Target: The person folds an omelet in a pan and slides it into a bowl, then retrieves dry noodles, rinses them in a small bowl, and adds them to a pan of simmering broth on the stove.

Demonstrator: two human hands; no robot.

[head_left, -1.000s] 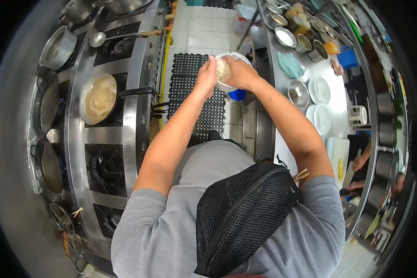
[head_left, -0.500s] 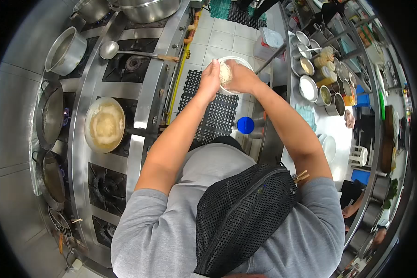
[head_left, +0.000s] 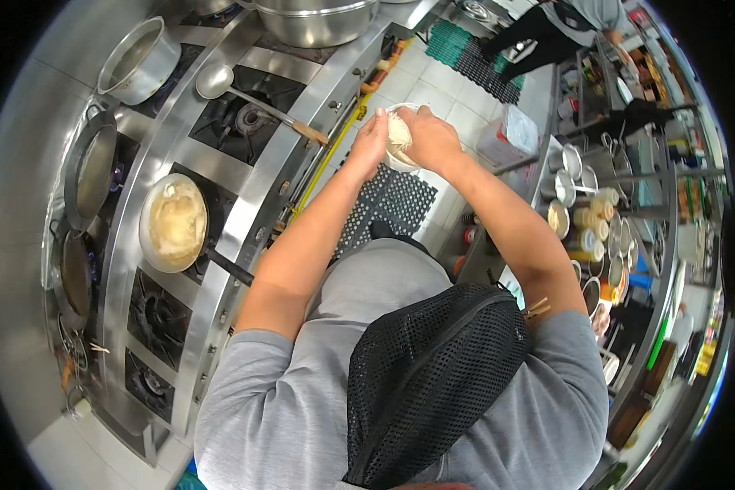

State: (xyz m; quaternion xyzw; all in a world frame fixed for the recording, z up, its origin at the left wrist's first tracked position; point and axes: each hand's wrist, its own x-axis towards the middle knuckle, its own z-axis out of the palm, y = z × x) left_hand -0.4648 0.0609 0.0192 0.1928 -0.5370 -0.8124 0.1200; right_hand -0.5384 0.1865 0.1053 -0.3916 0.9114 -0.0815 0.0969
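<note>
Both my hands are raised in front of me over a round white bowl. My left hand and my right hand close in from either side on a pale, crumb-coated piece, which is pressed between them. The bowl's rim shows behind and below the hands; its inside is mostly hidden. To the left, a light pan on the stove holds pale food in bubbling liquid, and its dark handle points toward my left forearm.
A ladle lies across a burner, near a deep pot and a large metal pot. Dark pans line the wall. Sauce bottles and containers stand at right. Another person stands at the top right.
The view has turned, so the stove slants and the right counter has shifted outward. My hands remain together at the bowl around the pale piece. More of the other person shows.
</note>
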